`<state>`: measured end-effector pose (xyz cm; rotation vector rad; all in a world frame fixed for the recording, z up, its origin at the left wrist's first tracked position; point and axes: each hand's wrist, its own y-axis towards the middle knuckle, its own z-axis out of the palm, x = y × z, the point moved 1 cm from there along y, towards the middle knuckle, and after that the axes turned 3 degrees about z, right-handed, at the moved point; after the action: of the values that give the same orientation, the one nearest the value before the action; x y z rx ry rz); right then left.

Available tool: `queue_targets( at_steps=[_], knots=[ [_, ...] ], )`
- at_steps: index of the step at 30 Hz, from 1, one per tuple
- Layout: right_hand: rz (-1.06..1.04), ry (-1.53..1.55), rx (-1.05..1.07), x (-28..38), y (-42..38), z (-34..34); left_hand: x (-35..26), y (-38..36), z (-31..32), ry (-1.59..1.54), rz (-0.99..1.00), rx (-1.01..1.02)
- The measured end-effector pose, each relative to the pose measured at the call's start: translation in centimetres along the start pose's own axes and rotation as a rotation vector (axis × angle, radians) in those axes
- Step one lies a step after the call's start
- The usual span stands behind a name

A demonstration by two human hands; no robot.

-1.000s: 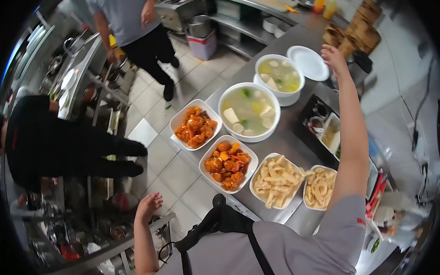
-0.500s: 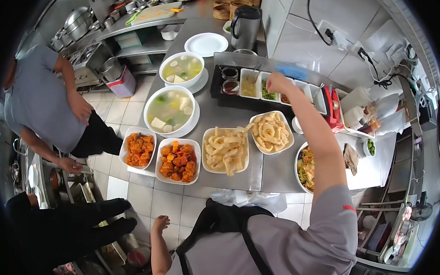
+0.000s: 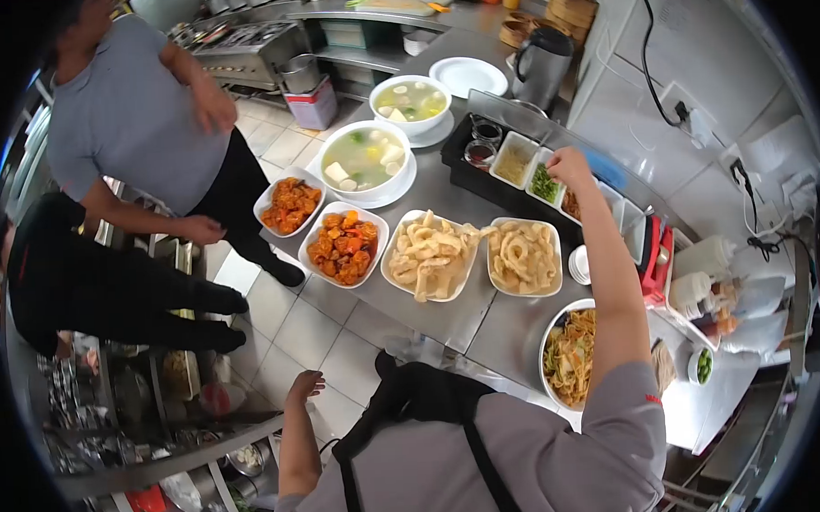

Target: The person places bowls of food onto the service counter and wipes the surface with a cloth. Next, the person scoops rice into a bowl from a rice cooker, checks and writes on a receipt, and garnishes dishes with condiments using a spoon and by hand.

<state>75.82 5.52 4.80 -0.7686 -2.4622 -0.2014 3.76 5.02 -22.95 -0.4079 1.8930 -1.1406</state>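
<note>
My right hand [image 3: 568, 167] is stretched out over the black condiment rack, its fingers pinched together above the edge of the chopped green onions [image 3: 544, 184]. Whatever lies between those fingertips is hidden. Low by my side hangs my left hand [image 3: 305, 387], fingers loosely apart and holding nothing, above the tiled floor. Beneath my right arm stands a bowl of noodles with vegetables [image 3: 569, 354], partly covered by the arm. Two dishes of pale fried rings and strips, one nearer [image 3: 431, 258] and one farther right [image 3: 525, 257], sit on the steel counter.
Two soup bowls [image 3: 365, 164] [image 3: 410, 105] and two dishes of orange-glazed fried pieces [image 3: 343, 248] [image 3: 292, 206] line the counter's left side. A white plate [image 3: 468, 77] and a jug [image 3: 542, 66] stand behind. A person in grey [image 3: 143, 112] and one in black [image 3: 113, 275] are at left.
The view has turned, so the counter sits further right and tilted. My right hand stays over the condiment rack. The person in grey has raised one hand.
</note>
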Motion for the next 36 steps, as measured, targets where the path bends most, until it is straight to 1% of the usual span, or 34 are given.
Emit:
queue_targets(
  at_steps=[3,4,5,7,8,9,10,11,12,13,15,18,19,21,22,24,25,27,28,29,30,31,32,33,34,36],
  knots=[
    [-0.071,0.371,0.000,4.3,1.4,-2.2,0.9,-1.0,2.0,-0.042,0.020,-0.012],
    [-0.128,0.439,0.049,6.3,2.3,-2.0,1.3,-1.8,2.5,-0.048,0.011,-0.020],
    [-0.187,0.507,0.092,8.9,3.5,-1.4,1.3,-2.4,2.9,-0.053,0.007,-0.028],
    [-0.290,0.661,0.130,14.6,5.6,2.3,1.4,-3.6,3.3,-0.063,0.002,-0.038],
    [-0.310,0.628,0.144,17.6,6.0,4.5,1.7,-4.1,3.2,-0.076,-0.032,-0.065],
    [-0.344,0.560,0.198,20.4,6.3,7.0,2.6,-4.4,2.9,-0.118,-0.025,-0.095],
    [-0.362,0.569,0.249,22.6,6.7,9.9,3.9,-4.4,2.3,-0.159,-0.016,-0.125],
    [-0.478,0.313,0.194,24.1,6.8,12.7,5.1,-4.6,1.7,-0.199,-0.005,-0.155],
    [-0.527,0.087,0.174,25.9,5.8,14.1,6.3,-5.1,0.9,-0.201,-0.015,-0.186],
    [-0.624,0.070,0.172,26.7,6.0,16.3,7.2,-6.0,0.4,-0.255,-0.033,-0.215],
    [-0.557,0.023,0.106,27.8,6.7,19.3,9.5,-8.4,-0.7,-0.359,-0.077,-0.268],
    [-0.449,0.065,0.016,29.4,6.3,19.8,12.6,-10.3,-1.8,-0.436,-0.144,-0.306],
    [-0.471,0.056,0.028,29.6,5.9,19.9,13.9,-10.3,-2.2,-0.478,-0.168,-0.293],
    [-0.508,0.042,0.053,29.5,4.8,20.3,15.6,-9.9,-2.5,-0.555,-0.221,-0.268],
    [-0.597,0.047,0.062,29.2,4.3,20.2,15.7,-9.3,-2.5,-0.532,-0.262,-0.282],
    [-0.760,0.053,0.065,27.8,3.6,19.3,15.4,-9.8,-2.4,-0.553,-0.157,-0.239],
    [-0.708,0.133,0.062,27.1,3.6,17.9,14.2,-9.5,-2.1,-0.555,-0.100,-0.204],
    [-0.583,0.282,0.038,25.0,2.6,13.1,12.7,-6.9,-2.2,-0.561,-0.132,-0.183],
    [-0.623,0.196,-0.118,22.9,2.0,10.4,13.9,-3.7,-2.5,-0.545,-0.137,-0.182],
    [-0.482,0.096,-0.172,20.7,1.5,7.6,13.9,-1.7,-2.5,-0.534,-0.141,-0.186],
    [-0.452,-0.006,-0.258,17.4,1.7,5.7,12.9,-3.3,-2.1,-0.469,0.078,-0.157],
    [-0.349,-0.132,-0.295,13.4,3.1,4.4,9.6,-7.0,-1.1,-0.416,0.299,-0.137],
    [-0.314,-0.360,-0.296,10.7,2.1,2.0,9.4,-6.2,-1.2,-0.347,0.331,-0.126],
    [-0.235,-0.409,-0.360,6.1,3.4,1.9,9.2,-4.8,-1.5,-0.329,0.251,-0.092],
    [-0.079,-0.365,-0.321,4.7,2.0,1.0,8.9,-3.7,-1.8,-0.309,0.171,-0.056],
    [-0.078,-0.693,0.129,3.7,0.5,1.2,8.3,-2.1,-1.9,-0.321,0.058,-0.039]
  ],
)
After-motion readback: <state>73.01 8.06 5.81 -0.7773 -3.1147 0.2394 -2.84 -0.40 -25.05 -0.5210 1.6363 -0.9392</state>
